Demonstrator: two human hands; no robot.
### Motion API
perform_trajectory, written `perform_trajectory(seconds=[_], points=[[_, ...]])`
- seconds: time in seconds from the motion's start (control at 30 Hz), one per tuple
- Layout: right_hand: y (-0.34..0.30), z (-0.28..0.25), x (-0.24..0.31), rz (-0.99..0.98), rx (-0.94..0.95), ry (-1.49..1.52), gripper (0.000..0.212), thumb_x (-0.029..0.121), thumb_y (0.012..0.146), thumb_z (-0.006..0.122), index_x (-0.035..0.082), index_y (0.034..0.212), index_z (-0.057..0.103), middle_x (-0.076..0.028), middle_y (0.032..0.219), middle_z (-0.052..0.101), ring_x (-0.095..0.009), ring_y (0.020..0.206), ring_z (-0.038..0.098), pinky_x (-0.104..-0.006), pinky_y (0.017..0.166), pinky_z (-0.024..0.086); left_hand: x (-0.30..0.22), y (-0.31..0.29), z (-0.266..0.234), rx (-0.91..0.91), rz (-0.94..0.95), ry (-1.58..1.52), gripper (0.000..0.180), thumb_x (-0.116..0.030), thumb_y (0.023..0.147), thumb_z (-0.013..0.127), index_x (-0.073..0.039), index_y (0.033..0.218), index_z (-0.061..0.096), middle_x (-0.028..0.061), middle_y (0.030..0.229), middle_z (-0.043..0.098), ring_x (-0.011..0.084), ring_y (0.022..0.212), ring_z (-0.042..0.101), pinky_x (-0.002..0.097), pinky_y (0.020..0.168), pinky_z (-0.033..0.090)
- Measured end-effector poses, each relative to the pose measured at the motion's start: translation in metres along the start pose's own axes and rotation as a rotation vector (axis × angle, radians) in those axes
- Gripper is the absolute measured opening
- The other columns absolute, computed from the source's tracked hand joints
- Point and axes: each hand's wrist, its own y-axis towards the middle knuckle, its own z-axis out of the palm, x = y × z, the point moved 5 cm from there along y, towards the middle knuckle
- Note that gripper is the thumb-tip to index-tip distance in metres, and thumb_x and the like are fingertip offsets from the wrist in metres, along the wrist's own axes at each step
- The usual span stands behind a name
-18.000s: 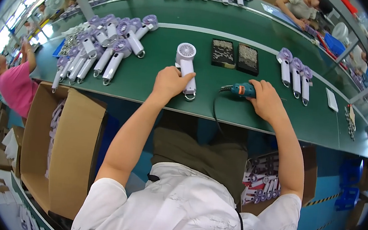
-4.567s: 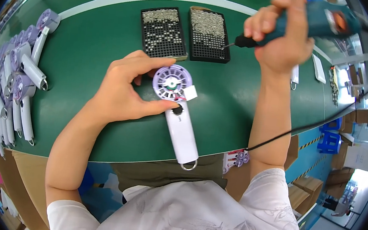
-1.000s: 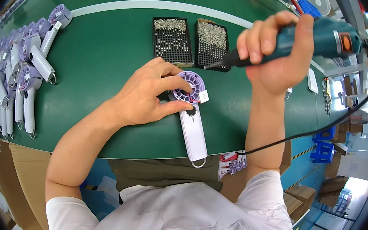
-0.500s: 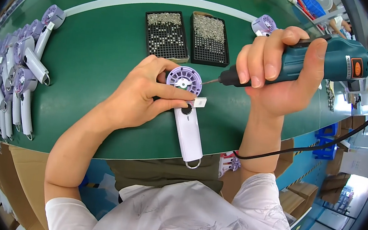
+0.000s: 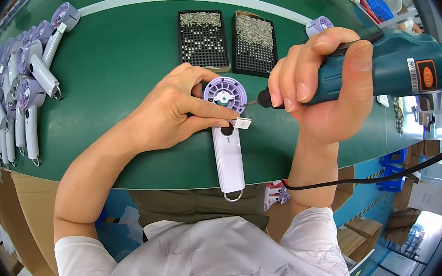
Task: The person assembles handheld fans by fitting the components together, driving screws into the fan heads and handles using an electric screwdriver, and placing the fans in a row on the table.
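My left hand (image 5: 173, 103) grips a handheld fan (image 5: 228, 160) by its neck, between thumb and fingers. The fan has a round purple head (image 5: 226, 92) with an open ring of ribs and a white handle with a metal loop at its near end. A small white tab (image 5: 242, 123) sticks out beside my left fingertips. My right hand (image 5: 328, 90) is closed around a dark green electric screwdriver (image 5: 384, 69). Its thin bit meets the right rim of the purple head; whether a screw sits at the tip is too small to tell.
Two black screw trays (image 5: 203, 39) with loose screws lie beyond the fan. Many similar fans (image 5: 31, 75) are piled at the left, and another purple fan head (image 5: 319, 25) lies at the far right. The screwdriver's black cable (image 5: 384, 178) loops down the right side past my forearm.
The screwdriver has come down and left, its bit now at the rim of the fan head. The fan and my left hand have shifted slightly.
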Motion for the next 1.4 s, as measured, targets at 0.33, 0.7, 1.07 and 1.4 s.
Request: perform_trajectory(seconds=[0.33,0.7,1.07,1.4], points=[[-0.004,0.023,-0.010,0.023,-0.011,-0.182,0.020,0.018,0.106,0.051,-0.002,0.103,0.053,-0.008,0.058,0.051,-0.016,0.042,0.048,-0.0330,0.042,0.045,0.001,0.001,0.000,-0.002,-0.004,-0.046,0.027,-0.016,0.077,0.085,-0.024,0.103,0.083,0.0064,0.114,0.066,0.0236,0.092,0.055,0.0361,0.085,0.048],[-0.011,0.027,-0.029,0.166,-0.108,-0.112,0.010,0.002,0.096,0.061,-0.002,0.090,0.054,-0.006,0.057,0.055,-0.014,0.044,0.053,-0.0297,0.045,0.046,0.002,-0.001,-0.002,0.003,-0.002,-0.018,0.025,-0.016,0.078,0.086,-0.022,0.102,0.083,0.0082,0.115,0.065,0.0251,0.093,0.056,0.0372,0.084,0.048],[-0.013,0.026,-0.009,0.173,-0.052,-0.089,0.011,0.002,0.092,0.070,-0.003,0.101,0.067,-0.001,0.063,0.059,-0.009,0.050,0.056,-0.0246,0.045,0.042,0.004,0.001,0.006,0.022,0.039,-0.026,0.024,-0.022,0.083,0.082,-0.026,0.107,0.082,0.0090,0.116,0.069,0.0291,0.111,0.058,0.0414,0.098,0.046],[-0.102,0.071,0.051,-0.010,0.114,-1.239,0.046,0.021,0.067,0.094,0.000,0.101,0.071,-0.016,0.086,0.071,-0.033,0.074,0.070,-0.0395,0.066,0.057,0.019,-0.008,0.013,-0.147,0.100,0.123,0.027,-0.037,0.085,0.079,-0.028,0.110,0.081,0.0165,0.113,0.067,0.0335,0.107,0.060,0.0430,0.094,0.050]])
